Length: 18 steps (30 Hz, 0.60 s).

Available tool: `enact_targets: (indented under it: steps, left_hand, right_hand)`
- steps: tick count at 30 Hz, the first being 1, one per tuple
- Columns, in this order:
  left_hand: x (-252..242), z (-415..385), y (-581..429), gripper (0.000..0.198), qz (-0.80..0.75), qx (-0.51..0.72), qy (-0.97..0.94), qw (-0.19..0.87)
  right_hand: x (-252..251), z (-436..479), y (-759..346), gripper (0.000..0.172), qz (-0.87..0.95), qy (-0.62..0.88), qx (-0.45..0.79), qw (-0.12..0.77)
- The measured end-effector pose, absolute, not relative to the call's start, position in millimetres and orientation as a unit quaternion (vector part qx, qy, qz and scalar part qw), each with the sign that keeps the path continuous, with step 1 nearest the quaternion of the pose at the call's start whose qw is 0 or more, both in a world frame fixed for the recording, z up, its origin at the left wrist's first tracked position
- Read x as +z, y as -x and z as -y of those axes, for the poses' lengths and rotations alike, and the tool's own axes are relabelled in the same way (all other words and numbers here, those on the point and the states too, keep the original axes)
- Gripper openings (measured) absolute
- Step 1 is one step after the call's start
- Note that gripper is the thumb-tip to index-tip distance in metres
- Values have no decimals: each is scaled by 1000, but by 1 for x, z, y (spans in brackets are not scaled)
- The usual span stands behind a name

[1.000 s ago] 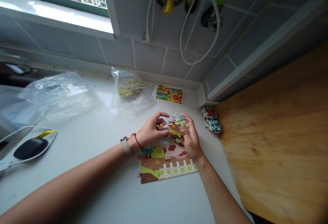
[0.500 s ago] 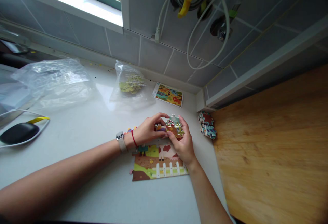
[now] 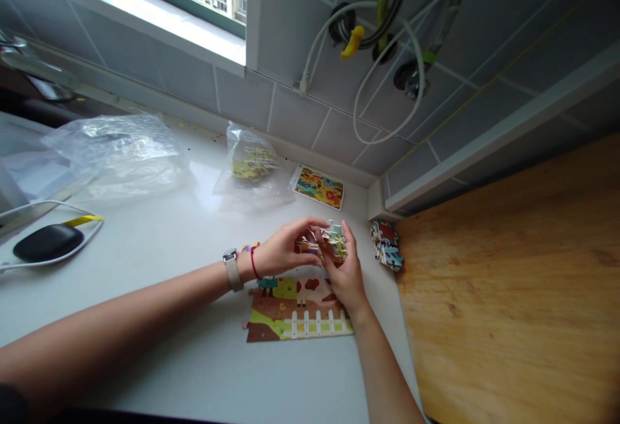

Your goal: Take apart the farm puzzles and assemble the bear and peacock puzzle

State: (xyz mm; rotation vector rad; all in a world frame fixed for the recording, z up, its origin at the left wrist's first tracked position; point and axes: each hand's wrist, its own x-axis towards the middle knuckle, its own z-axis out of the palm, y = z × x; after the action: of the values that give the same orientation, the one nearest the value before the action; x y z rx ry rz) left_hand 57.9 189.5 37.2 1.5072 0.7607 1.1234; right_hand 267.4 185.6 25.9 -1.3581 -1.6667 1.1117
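Between my two hands is a loose bunch of jigsaw puzzle pieces [image 3: 337,235], green, white and brown. My right hand [image 3: 345,275] is closed around the bunch from the right, thumb in front. My left hand [image 3: 285,246] reaches in from the left, fingers bent over the same pieces; its fingertips partly hide them. Below the hands, a partly joined jigsaw puzzle [image 3: 290,314] lies flat on the white counter [image 3: 194,359], showing a white fence, brown soil and a spotted cow. My hands cover its upper right part.
A picture card [image 3: 318,186] lies near the wall, beside a clear bag [image 3: 254,165] with green pieces inside. Stacked puzzle pieces [image 3: 386,244] sit at the right, by a wooden board [image 3: 508,282]. At left are crumpled plastic [image 3: 121,152] and a black oval object [image 3: 48,243] with a white cable.
The left fingers have moved right, further over the pieces, covering the brown one more. The whole view has shifted slightly. Both hands stay above the puzzle.
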Motion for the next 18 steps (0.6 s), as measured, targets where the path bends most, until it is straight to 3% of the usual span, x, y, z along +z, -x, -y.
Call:
enact_targets:
  steps: [4, 8, 13, 18]
  left_hand:
    - [32, -182, -65, 46, -333, 463, -709, 414]
    - [21, -179, -68, 51, -349, 475, -737, 331]
    - [19, -178, -68, 52, -345, 443, -772, 299]
    - [21, -178, -67, 52, -345, 432, -784, 281]
  right_hand:
    - [21, -185, -268, 100, 713, 510, 367, 310]
    - [13, -187, -272, 90, 767, 478, 300, 305]
    - [4, -189, -277, 86, 801, 441, 250, 317]
    - [11, -188, -279, 98, 807, 446, 271, 276]
